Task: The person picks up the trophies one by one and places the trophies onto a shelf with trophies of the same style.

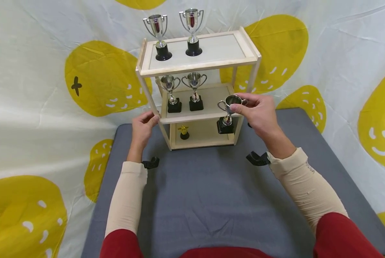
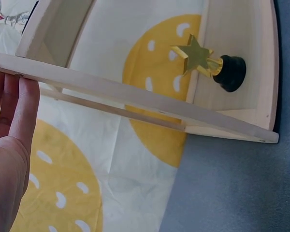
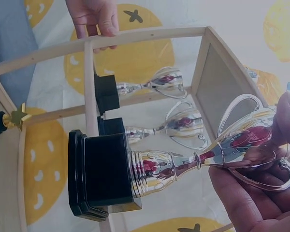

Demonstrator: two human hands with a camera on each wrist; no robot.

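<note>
My right hand (image 1: 260, 113) holds a silver trophy cup (image 1: 225, 126) by its bowl, thumb on the near side. The cup is upright, its square black base overlapping the right front of the wooden shelf unit (image 1: 208, 66) in the head view. In the right wrist view the trophy's black base (image 3: 104, 169) shows large, in front of the middle shelf. With thumb and fingers, my left hand (image 1: 142, 127) grips the unit's left front post (image 2: 111, 94) at middle-shelf height. Two silver trophies, one left (image 1: 174, 105) and one right (image 1: 196, 104), stand on the middle shelf.
Two taller trophies, one left (image 1: 163, 53) and one right (image 1: 193, 48), stand on the top shelf. A small gold star trophy (image 1: 184, 135) is on the bottom shelf. The unit stands on a grey-covered table (image 1: 199, 193), before a white curtain (image 1: 50, 75) with yellow shapes.
</note>
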